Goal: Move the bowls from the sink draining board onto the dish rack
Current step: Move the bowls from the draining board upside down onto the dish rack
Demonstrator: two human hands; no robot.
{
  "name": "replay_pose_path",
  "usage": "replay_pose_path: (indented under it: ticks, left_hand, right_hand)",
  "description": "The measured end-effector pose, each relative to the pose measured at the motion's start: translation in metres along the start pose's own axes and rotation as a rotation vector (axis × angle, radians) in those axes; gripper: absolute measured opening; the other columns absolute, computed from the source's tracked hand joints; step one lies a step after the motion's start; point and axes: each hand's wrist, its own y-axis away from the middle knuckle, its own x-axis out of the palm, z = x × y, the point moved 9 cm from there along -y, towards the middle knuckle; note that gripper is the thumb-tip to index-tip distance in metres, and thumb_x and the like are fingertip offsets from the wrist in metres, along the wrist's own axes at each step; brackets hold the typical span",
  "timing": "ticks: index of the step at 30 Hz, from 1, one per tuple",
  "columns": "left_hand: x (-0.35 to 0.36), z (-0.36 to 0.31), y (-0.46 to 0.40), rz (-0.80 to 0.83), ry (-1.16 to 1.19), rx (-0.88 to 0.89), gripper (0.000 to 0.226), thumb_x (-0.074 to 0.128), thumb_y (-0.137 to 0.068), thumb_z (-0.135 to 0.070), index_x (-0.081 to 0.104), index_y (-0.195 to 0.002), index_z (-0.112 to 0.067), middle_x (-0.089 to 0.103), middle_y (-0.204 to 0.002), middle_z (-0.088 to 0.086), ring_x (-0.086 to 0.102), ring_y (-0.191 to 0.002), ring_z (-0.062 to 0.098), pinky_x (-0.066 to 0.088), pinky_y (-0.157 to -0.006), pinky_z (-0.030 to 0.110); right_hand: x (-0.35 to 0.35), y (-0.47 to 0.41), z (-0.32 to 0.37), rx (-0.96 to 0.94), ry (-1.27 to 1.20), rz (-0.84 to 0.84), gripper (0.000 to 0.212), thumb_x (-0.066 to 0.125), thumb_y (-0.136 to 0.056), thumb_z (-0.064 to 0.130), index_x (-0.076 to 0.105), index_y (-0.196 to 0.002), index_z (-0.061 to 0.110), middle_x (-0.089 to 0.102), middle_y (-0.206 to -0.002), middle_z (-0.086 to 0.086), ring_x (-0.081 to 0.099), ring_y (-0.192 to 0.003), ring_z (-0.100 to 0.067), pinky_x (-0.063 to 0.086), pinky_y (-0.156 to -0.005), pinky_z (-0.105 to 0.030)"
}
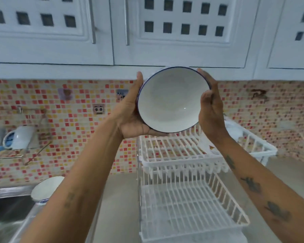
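I hold a white bowl with a dark blue rim (172, 99) up in the air, tilted so its inside faces me. My left hand (132, 113) cups its left side and underside. My right hand (211, 109) presses against its right edge. The bowl hangs just above the upper tier of a white two-tier wire dish rack (175, 155), which stands on the counter below my hands. A second white bowl with a blue pattern on its foot (46, 189) sits on the steel draining board by the sink, partly hidden behind my left forearm.
The steel sink basin (5, 216) lies at the lower left. A wall holder with a white cup (20, 137) hangs left on the mosaic backsplash. White wall cabinets (165, 50) hang close above the bowl. A white basket (253, 142) adjoins the rack's right side.
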Motion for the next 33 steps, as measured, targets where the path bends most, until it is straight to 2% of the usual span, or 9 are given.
replay_pose_path:
  ticks: [3, 7, 11, 13, 16, 18, 21, 27, 33]
  left_hand:
    - [-0.004, 0.004, -0.021, -0.103, -0.019, 0.05, 0.067, 0.052, -0.073, -0.075, 0.074, -0.108, -0.022, 0.071, -0.119, 0.015, 0.063, -0.11, 0.043, 0.048, -0.093, 0.064]
    - [-0.009, 0.012, -0.039, -0.234, -0.132, 0.119, 0.052, 0.048, -0.086, -0.064, 0.07, -0.102, -0.019, 0.077, -0.087, 0.013, 0.07, -0.085, 0.034, 0.06, -0.076, 0.049]
    - [-0.022, 0.02, -0.053, -0.417, -0.541, 0.193, 0.074, 0.074, -0.065, -0.059, 0.058, -0.123, -0.015, 0.068, -0.108, 0.013, 0.067, -0.089, 0.028, 0.057, -0.069, 0.033]
    - [-0.025, 0.027, -0.06, -0.436, -0.723, 0.239, 0.073, 0.084, -0.058, -0.048, 0.062, -0.118, -0.012, 0.072, -0.104, 0.008, 0.071, -0.089, 0.023, 0.057, -0.067, 0.027]
    - [-0.025, 0.036, -0.061, -0.448, -0.841, 0.307, 0.025, 0.084, -0.072, -0.027, 0.068, -0.09, -0.026, 0.075, -0.078, -0.01, 0.072, -0.072, 0.005, 0.057, -0.066, 0.016]
    - [-0.032, 0.045, -0.064, -0.455, -0.854, 0.282, 0.04, 0.087, -0.067, -0.032, 0.065, -0.099, -0.025, 0.075, -0.083, -0.011, 0.072, -0.076, 0.003, 0.06, -0.073, 0.021]
    - [-0.048, 0.053, -0.066, -0.527, -0.949, 0.16, 0.093, 0.09, -0.05, -0.052, 0.05, -0.125, -0.015, 0.07, -0.105, -0.002, 0.07, -0.092, 0.015, 0.06, -0.082, 0.033]
    - [-0.054, 0.063, -0.07, -0.515, -1.022, 0.03, 0.08, 0.091, -0.059, -0.039, 0.05, -0.121, -0.012, 0.067, -0.104, 0.003, 0.07, -0.085, 0.014, 0.057, -0.061, 0.022]
    - [-0.057, 0.069, -0.07, -0.504, -1.114, -0.052, 0.087, 0.093, -0.041, -0.052, 0.061, -0.112, -0.014, 0.073, -0.1, 0.002, 0.072, -0.088, 0.02, 0.063, -0.072, 0.036]
  right_hand:
    - [-0.005, -0.006, -0.02, 0.059, 0.037, 0.187, 0.085, 0.029, -0.082, 0.069, 0.03, -0.146, 0.013, 0.038, -0.15, -0.012, 0.045, -0.132, -0.025, 0.046, -0.1, -0.02]
    - [-0.003, 0.001, -0.069, 0.589, -0.158, 0.347, 0.085, 0.011, -0.058, 0.087, 0.052, -0.122, 0.05, 0.067, -0.12, 0.007, 0.065, -0.108, -0.012, 0.055, -0.094, -0.036]
    - [0.003, 0.032, -0.121, 1.075, -0.293, 0.447, 0.093, 0.013, -0.07, 0.088, 0.061, -0.12, 0.026, 0.067, -0.116, -0.014, 0.064, -0.102, -0.028, 0.051, -0.09, -0.043]
    - [0.008, 0.048, -0.139, 1.183, -0.254, 0.519, 0.088, 0.023, -0.074, 0.086, 0.065, -0.112, 0.02, 0.069, -0.105, -0.014, 0.064, -0.097, -0.031, 0.049, -0.09, -0.046]
    - [0.011, 0.064, -0.158, 1.224, -0.157, 0.562, 0.062, 0.042, -0.081, 0.075, 0.067, -0.103, 0.022, 0.069, -0.098, -0.009, 0.064, -0.093, -0.028, 0.051, -0.091, -0.051]
    - [0.014, 0.073, -0.167, 1.245, -0.142, 0.555, 0.05, 0.048, -0.084, 0.066, 0.065, -0.102, 0.023, 0.068, -0.099, -0.007, 0.064, -0.091, -0.024, 0.051, -0.091, -0.047]
    - [0.02, 0.08, -0.176, 1.241, -0.177, 0.565, 0.041, 0.046, -0.089, 0.058, 0.063, -0.099, 0.022, 0.068, -0.096, -0.006, 0.063, -0.083, -0.021, 0.052, -0.077, -0.036]
    - [0.03, 0.083, -0.182, 1.162, -0.201, 0.635, 0.047, 0.048, -0.092, 0.053, 0.06, -0.118, 0.016, 0.071, -0.109, -0.009, 0.068, -0.092, -0.023, 0.054, -0.087, -0.037]
    - [0.033, 0.087, -0.188, 1.113, -0.18, 0.69, 0.058, 0.057, -0.088, 0.05, 0.045, -0.136, 0.019, 0.064, -0.127, -0.012, 0.064, -0.112, -0.028, 0.053, -0.094, -0.043]
